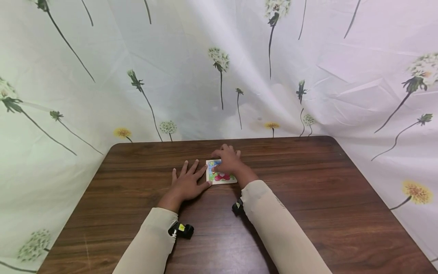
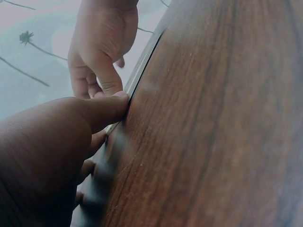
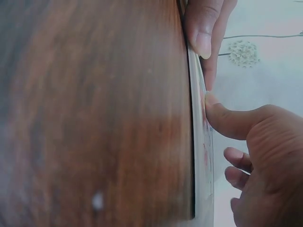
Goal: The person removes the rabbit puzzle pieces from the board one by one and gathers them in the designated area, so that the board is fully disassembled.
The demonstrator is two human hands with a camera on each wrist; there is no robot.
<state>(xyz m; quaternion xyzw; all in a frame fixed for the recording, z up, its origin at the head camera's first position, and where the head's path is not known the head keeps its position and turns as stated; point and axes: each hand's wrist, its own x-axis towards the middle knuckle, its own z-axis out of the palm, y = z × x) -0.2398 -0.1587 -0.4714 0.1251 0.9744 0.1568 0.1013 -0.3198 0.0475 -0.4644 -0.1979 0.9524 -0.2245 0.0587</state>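
A small, flat picture board [image 1: 222, 177] lies on the brown wooden table, its print bright with blue, green and red inside a white border. My left hand [image 1: 187, 184] rests with fingers spread at its left side, thumb and index fingertip right at the edge. Over the board's upper right reaches my right hand [image 1: 230, 160], covering part of the picture. In the right wrist view the right thumb [image 3: 232, 120] touches the printed face, while the other fingers bend loosely with nothing between them. The board shows there edge-on as a thin pale slab [image 3: 198, 142].
The wooden table [image 1: 308, 198] has rounded far corners. Behind and beside it hangs a pale cloth [image 1: 191, 95] printed with dandelions. A small black camera [image 1: 181, 230] sits on the left wrist, another [image 1: 237, 207] on the right.
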